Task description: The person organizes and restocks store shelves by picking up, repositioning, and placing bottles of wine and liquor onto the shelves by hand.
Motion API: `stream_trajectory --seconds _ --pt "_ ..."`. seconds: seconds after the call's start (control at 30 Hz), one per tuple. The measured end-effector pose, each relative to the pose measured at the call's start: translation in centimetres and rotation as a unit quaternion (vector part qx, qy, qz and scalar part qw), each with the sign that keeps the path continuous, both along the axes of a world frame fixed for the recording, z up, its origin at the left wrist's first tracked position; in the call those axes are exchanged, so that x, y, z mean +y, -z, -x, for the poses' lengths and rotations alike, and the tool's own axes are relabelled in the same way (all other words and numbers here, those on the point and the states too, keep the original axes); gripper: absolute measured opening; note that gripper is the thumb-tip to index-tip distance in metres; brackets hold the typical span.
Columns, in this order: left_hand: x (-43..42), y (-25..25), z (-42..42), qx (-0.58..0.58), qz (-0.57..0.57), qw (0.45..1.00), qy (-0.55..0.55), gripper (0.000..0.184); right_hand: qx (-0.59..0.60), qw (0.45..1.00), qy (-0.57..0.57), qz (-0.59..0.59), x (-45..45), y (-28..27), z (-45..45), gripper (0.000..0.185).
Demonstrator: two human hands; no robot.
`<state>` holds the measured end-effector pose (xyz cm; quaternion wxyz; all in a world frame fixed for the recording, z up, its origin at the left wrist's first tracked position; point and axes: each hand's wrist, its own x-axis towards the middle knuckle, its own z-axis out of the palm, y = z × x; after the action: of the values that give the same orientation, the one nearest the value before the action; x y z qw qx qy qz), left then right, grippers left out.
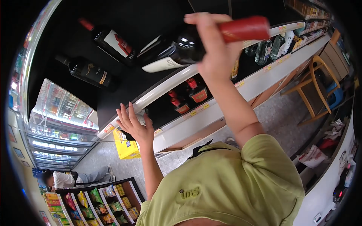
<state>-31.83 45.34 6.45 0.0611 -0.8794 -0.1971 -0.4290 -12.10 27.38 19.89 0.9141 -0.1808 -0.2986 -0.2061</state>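
we have a dark wine bottle [188,44] tilted at the black shelf [122,84], its red-topped neck sticking out past our right hand [213,43], which grasps it around the neck and shoulder. our left hand [135,125] holds nothing, fingers spread at the white shelf edge [166,86]; two more bottles [117,44] are farther left, with a yellow box [126,146] on the floor below.

Dressed in a loose olive-green shirt [230,180] — short-sleeved, with raised lettering [189,193] at six o'clock, seemingly "ims", and a wide sleeve [264,158] at four. Showing dark cloth [197,151] at five o'clock — and bare fingers [132,116] at nine.
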Motion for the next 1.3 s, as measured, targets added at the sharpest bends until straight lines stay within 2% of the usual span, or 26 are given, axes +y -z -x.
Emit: stream_trajectory --seconds 0.07,0.13,0.2,0.27,0.4,0.43,0.47,0.53,0.6,0.67,0.73,0.8,0.83,0.87,0.9,1.0,1.07,1.1,1.13,1.17,1.2,1.27,1.3 --pt "0.0 0.0 0.0 0.011 -0.009 1.0 -0.013 0.071 -0.014 0.999 -0.034 -0.019 -2.6 0.9 -0.1 0.01" --pt "0.0 -0.1 0.0 0.009 -0.01 1.0 -0.012 0.07 -0.043 0.996 -0.072 0.004 -5.6 2.5 -0.9 0.028" --pt "0.0 0.0 0.0 0.007 -0.009 1.0 -0.014 0.069 -0.063 0.997 -0.042 0.027 -8.9 2.4 0.2 0.035" --pt "0.3 0.2 -0.1 -0.006 -0.013 1.0 -0.002 0.066 -0.016 0.997 -0.068 -0.015 -12.3 2.7 1.5 0.038" --pt "0.1 -0.1 0.0 -0.001 -0.002 1.0 -0.004 0.064 -0.029 0.999 -0.041 -0.007 -17.8 3.6 3.0 0.036" --pt "0.0 -0.2 0.1 0.001 0.001 1.0 -0.002 0.064 0.011 0.999 0.025 -0.025 -17.7 3.3 3.8 0.031" --pt "0.0 -0.3 0.1 0.0 0.006 1.0 -0.003 0.064 -0.008 0.999 0.013 -0.034 -18.5 3.7 4.0 0.029" --pt "-0.1 -0.5 0.2 0.006 0.004 1.0 0.004 0.063 0.024 0.985 0.165 0.041 -20.2 4.7 3.9 0.03" --pt "-0.4 -0.7 0.1 0.008 0.009 1.0 0.0 0.063 -0.011 0.987 0.149 0.053 -22.1 6.1 3.2 0.029" --pt "-0.8 -0.8 0.0 -0.027 0.019 0.999 0.033 0.064 0.001 0.968 0.231 0.099 -23.1 7.0 2.6 0.027" --pt "-2.0 -0.7 0.1 -0.055 0.027 0.997 0.039 0.059 0.0 0.961 0.252 0.116 -23.7 7.7 2.3 0.024" --pt "-3.0 -0.3 0.5 -0.103 -0.004 0.989 0.105 0.051 0.024 0.936 0.307 0.17 -24.0 8.0 2.2 0.022" --pt "-3.9 0.0 0.3 -0.122 -0.011 0.982 0.146 0.045 0.007 0.938 0.294 0.184 -24.6 8.3 1.9 0.02" --pt "-4.9 0.4 0.0 -0.123 -0.009 0.982 0.143 0.045 0.006 0.938 0.292 0.186 -25.1 8.6 1.7 0.02" --pt "-5.9 0.7 -0.4 -0.062 0.058 0.975 0.204 0.045 0.011 0.942 0.277 0.19 -25.7 8.9 1.5 0.019" --pt "-10.3 0.5 -3.7 0.061 0.205 0.919 0.33 0.051 0.045 0.953 0.242 0.178 -26.2 8.7 1.4 0.019" --pt "-12.6 2.8 -6.1 0.089 0.451 0.774 0.436 0.071 0.036 0.979 0.14 0.147 -26.7 8.6 1.2 0.02" --pt "-13.7 3.2 -6.9 0.087 0.452 0.774 0.436 0.071 0.05 0.98 0.125 0.149 -26.8 8.4 1.1 0.019" --pt "-14.8 3.0 -7.9 0.095 0.612 0.628 0.472 0.082 0.049 0.98 0.124 0.151 -26.8 8.2 1.1 0.019" --pt "-15.7 2.8 -8.7 0.098 0.742 0.451 0.487 0.094 0.054 0.989 0.066 0.122 -26.6 8.0 1.0 0.018" --pt "-16.5 2.7 -9.5 0.096 0.742 0.45 0.487 0.094 0.06 0.994 0.009 0.092 -26.3 7.8 1.0 0.018" --pt "-17.7 2.7 -10.7 0.094 0.768 0.325 0.544 0.11 0.071 0.994 -0.01 0.082 -25.5 7.8 0.9 0.019" --pt "-18.0 2.8 -11.0 0.111 0.762 0.335 0.544 0.117 0.077 0.993 -0.04 0.077 -25.2 8.1 0.8 0.023"
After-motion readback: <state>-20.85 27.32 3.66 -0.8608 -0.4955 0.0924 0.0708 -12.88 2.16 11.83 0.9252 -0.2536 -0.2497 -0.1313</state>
